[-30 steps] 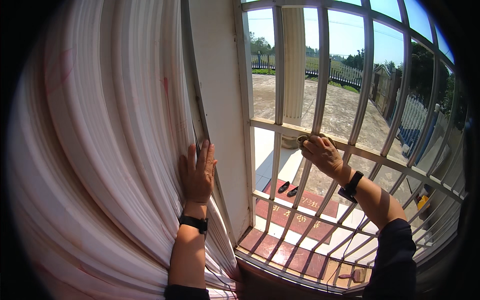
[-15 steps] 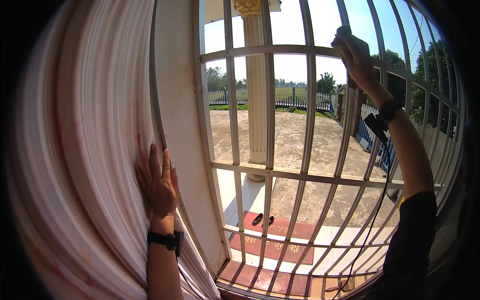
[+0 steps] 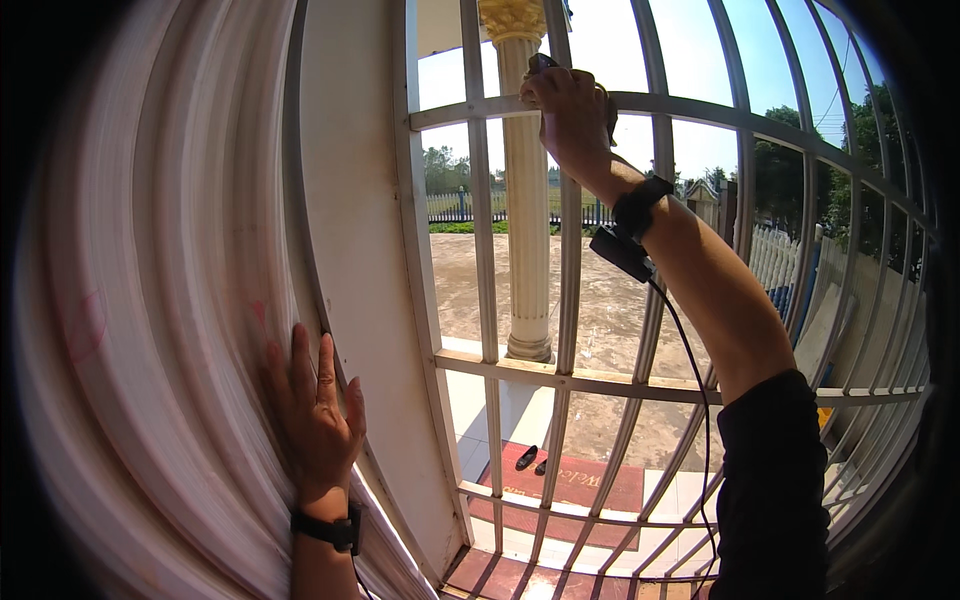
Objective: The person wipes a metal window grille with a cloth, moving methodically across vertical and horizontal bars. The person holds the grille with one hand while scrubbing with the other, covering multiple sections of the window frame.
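Note:
My right hand (image 3: 572, 115) is raised to the upper crossbar (image 3: 640, 103) of a metal window grille. Its fingers are closed round a bunched dark cloth (image 3: 541, 63), pressed about the bar; part of the cloth pokes out above the fingers, the rest is mostly covered by the hand. My left hand (image 3: 322, 415) lies with fingers stretched out against the pale pleated curtain (image 3: 190, 250), beside the edge of the white window frame (image 3: 360, 220). It grips nothing. Each wrist wears a black band with a small device and a cable.
Upright bars (image 3: 484, 240) and lower crossbars (image 3: 590, 382) span the opening. Outside stand a cream fluted column (image 3: 527, 240), a red doormat (image 3: 600, 485) and a pair of black shoes (image 3: 527, 458). A black cable (image 3: 695, 370) hangs from my right wrist across the grille.
My right hand has moved left along the upper crossbar with the cloth, from the right part of the grille to near the column. My left hand remains on the curtain; the view has shifted slightly.

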The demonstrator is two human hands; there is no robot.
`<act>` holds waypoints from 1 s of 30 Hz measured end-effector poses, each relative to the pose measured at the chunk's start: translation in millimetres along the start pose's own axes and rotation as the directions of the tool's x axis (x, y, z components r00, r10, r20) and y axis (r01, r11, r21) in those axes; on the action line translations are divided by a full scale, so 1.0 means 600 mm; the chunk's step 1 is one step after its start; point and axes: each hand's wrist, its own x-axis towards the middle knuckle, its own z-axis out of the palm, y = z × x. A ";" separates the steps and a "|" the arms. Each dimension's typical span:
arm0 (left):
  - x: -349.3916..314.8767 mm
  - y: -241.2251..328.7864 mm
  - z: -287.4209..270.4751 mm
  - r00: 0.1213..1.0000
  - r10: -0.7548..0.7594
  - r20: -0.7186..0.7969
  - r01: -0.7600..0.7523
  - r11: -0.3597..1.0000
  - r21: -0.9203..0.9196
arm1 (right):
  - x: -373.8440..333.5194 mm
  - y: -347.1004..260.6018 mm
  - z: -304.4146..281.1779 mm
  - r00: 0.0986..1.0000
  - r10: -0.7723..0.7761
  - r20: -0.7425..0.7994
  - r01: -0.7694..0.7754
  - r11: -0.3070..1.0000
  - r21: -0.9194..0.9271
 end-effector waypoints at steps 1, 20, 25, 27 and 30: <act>0.000 -0.002 0.002 1.000 0.012 -0.003 -0.012 1.000 0.025 | 0.009 -0.045 0.033 1.000 0.015 0.015 -0.015 0.999 0.030; -0.005 -0.009 0.012 1.000 0.021 0.023 -0.022 0.997 0.077 | -0.033 0.270 -0.220 0.914 -0.326 0.242 0.296 0.943 0.152; -0.003 -0.011 0.000 0.999 0.046 0.001 -0.045 0.993 -0.108 | -0.038 0.255 -0.219 0.882 -0.338 0.328 0.267 0.933 0.243; -0.002 -0.011 0.001 0.998 0.058 -0.021 -0.059 0.994 -0.088 | -0.032 0.172 -0.140 0.886 -0.302 0.351 0.203 0.935 0.290; -0.004 -0.013 0.011 0.998 0.062 -0.017 -0.061 0.997 0.049 | 0.001 0.036 -0.011 0.938 -0.282 0.203 0.226 0.939 0.261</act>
